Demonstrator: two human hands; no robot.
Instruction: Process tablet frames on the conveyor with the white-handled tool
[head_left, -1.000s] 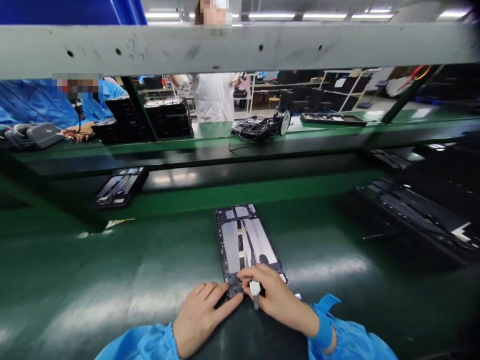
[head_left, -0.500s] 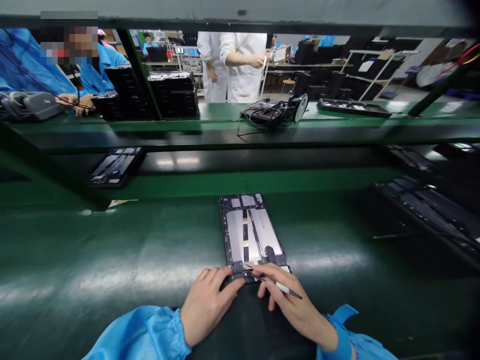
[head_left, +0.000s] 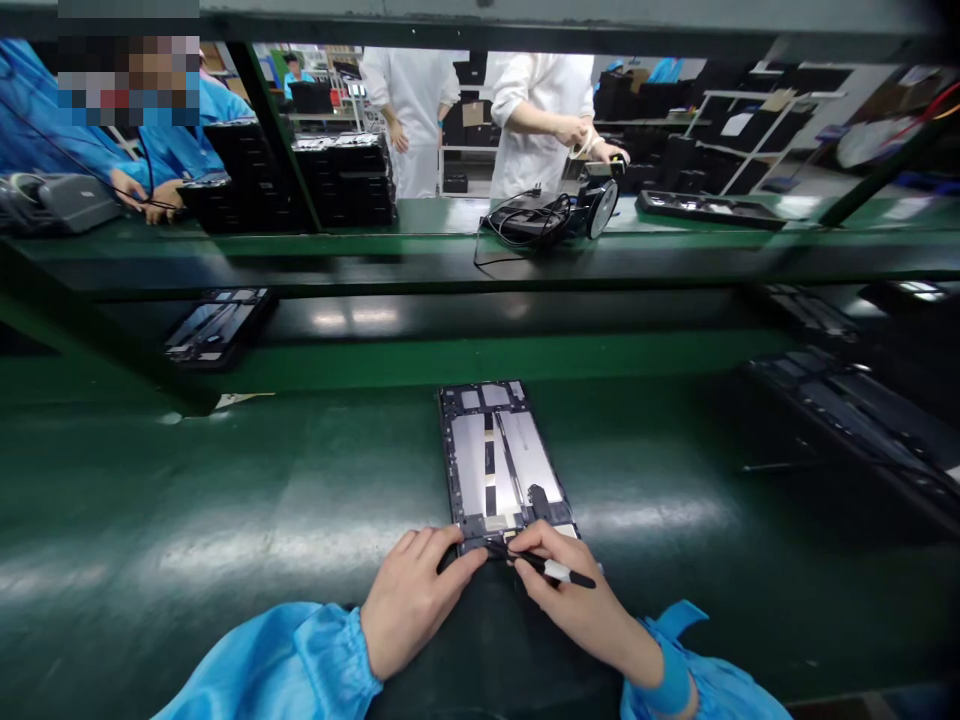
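An opened tablet (head_left: 469,460), its silver inner plates and black frame showing, lies on the green bench with its near end towards me. My left hand (head_left: 416,595) grips its near left corner, fingers along the side and thumb on the near edge. In my right hand (head_left: 574,600) are black tweezers (head_left: 574,576) with a white band, pinched between thumb and fingers. Their tips reach the near edge of the tablet, close to my left thumb. What exactly the tips touch is too small to make out.
More opened tablets lie on the belt at left (head_left: 217,328) and in a dark tray at right (head_left: 847,410). On the far shelf stand stacked black trays (head_left: 345,180) and a cable bundle (head_left: 532,217). A green post (head_left: 112,335) slants at left. Co-workers stand beyond.
The tweezer tips have moved down and slightly left, from the pale strip to the tablet's near edge. My left hand keeps its place. Beyond the shelf, a person in white has shifted right.
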